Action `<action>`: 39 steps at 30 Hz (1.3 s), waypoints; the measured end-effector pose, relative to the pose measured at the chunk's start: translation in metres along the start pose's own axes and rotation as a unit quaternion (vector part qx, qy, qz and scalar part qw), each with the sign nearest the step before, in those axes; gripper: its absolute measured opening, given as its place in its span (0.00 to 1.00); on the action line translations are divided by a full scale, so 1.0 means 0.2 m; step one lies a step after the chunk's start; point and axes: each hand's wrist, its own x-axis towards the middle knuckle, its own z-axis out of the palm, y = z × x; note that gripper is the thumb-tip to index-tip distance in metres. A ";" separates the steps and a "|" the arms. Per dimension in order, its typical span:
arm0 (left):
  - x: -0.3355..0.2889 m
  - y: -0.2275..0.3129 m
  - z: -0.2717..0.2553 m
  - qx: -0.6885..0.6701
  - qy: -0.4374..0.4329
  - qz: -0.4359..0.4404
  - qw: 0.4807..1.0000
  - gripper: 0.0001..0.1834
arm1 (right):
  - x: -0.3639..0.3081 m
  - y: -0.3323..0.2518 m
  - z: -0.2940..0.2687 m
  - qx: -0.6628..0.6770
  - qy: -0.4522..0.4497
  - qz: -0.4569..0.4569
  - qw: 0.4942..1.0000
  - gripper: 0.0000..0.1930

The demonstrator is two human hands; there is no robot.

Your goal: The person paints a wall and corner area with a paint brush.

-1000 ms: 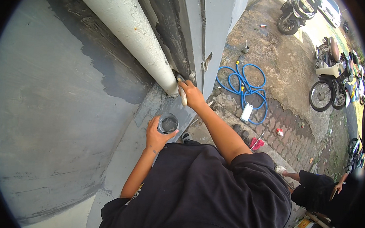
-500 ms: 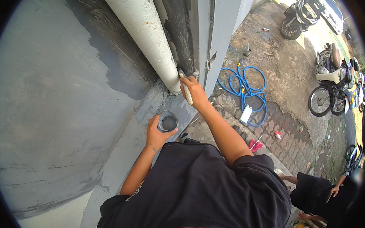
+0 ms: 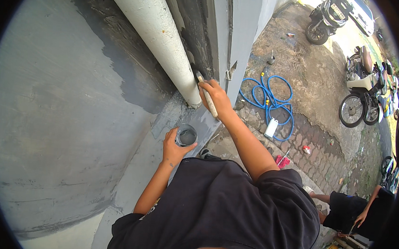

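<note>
A small round cup of grey paint (image 3: pixel 187 135) is gripped in my left hand (image 3: pixel 173 143), its mouth facing up. My right hand (image 3: pixel 217 98) is closed around the pale handle of a paintbrush (image 3: pixel 208 98). The brush's head lies against the dark grey wall strip (image 3: pixel 196 34) just right of a white pipe (image 3: pixel 156 36); its bristles are mostly hidden there. The pipe slants down to a grey ledge (image 3: pixel 175 109), above the cup. Left of the pipe, the grey wall (image 3: pixel 65 104) has a darker, uneven patch near its top.
A grey post (image 3: pixel 242 41) with a metal latch (image 3: pixel 230 71) stands right of the brush. Beyond lie a coiled blue hose (image 3: pixel 277 100), a white container (image 3: pixel 271 127) and a pink cloth (image 3: pixel 282 161). Motorcycles (image 3: pixel 361 85) are parked at right; another person (image 3: pixel 361 214) is at lower right.
The brush handle has swung slightly down and right in my right hand, its head still beside the pipe. The view has shifted a little. The other person at lower right has moved.
</note>
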 end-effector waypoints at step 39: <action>0.04 -0.08 0.00 -0.031 -0.003 0.003 1.000 0.35 | 0.27 -0.33 -0.29 0.000 0.166 -0.166 0.972 0.11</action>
